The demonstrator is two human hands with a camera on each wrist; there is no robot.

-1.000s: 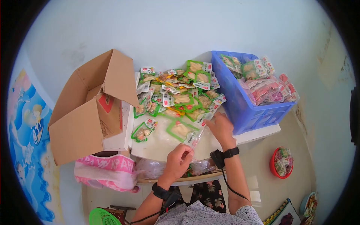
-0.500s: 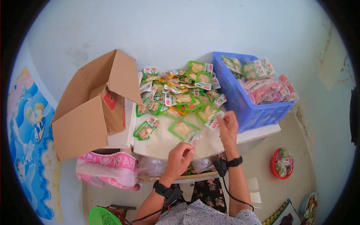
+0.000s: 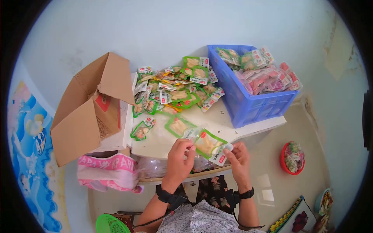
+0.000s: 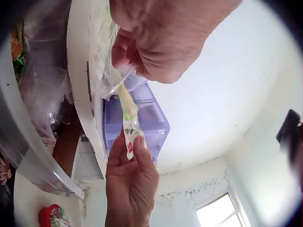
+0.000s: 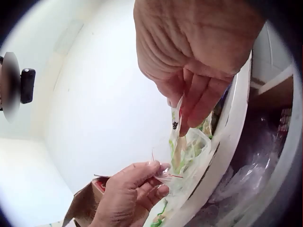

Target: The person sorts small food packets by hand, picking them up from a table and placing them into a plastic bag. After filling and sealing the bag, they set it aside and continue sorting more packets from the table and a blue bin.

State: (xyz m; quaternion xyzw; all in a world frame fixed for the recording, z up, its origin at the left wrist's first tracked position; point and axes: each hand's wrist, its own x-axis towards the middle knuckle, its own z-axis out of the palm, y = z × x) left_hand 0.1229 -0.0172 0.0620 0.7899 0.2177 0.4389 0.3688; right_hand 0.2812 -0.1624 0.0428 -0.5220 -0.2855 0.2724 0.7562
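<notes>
My left hand (image 3: 179, 161) pinches the edge of a clear plastic bag (image 5: 163, 174) at the table's front. A green-edged packet (image 3: 178, 126) lies on the tabletop just beyond it, seemingly inside the bag. With thumb and fingers my right hand (image 3: 239, 162) grips the white printed end of another green-edged packet (image 3: 208, 145), whose other end lies close to my left fingers. In the left wrist view this packet (image 4: 129, 106) stretches between both hands; whether it is inside the bag's mouth cannot be told. Many similar packets (image 3: 178, 95) are piled farther back.
An open cardboard box (image 3: 75, 132) stands left, a blue crate (image 3: 264, 108) of packets right. One small packet (image 3: 142, 129) lies apart on the white table (image 3: 149, 149). A red bowl (image 3: 283, 165) is on the floor; pink cloth (image 3: 108, 171) hangs below the box.
My right hand has picked a packet from the pile's right front and brought it toward me, beside my left hand. My left hand keeps its pinch on the bag.
</notes>
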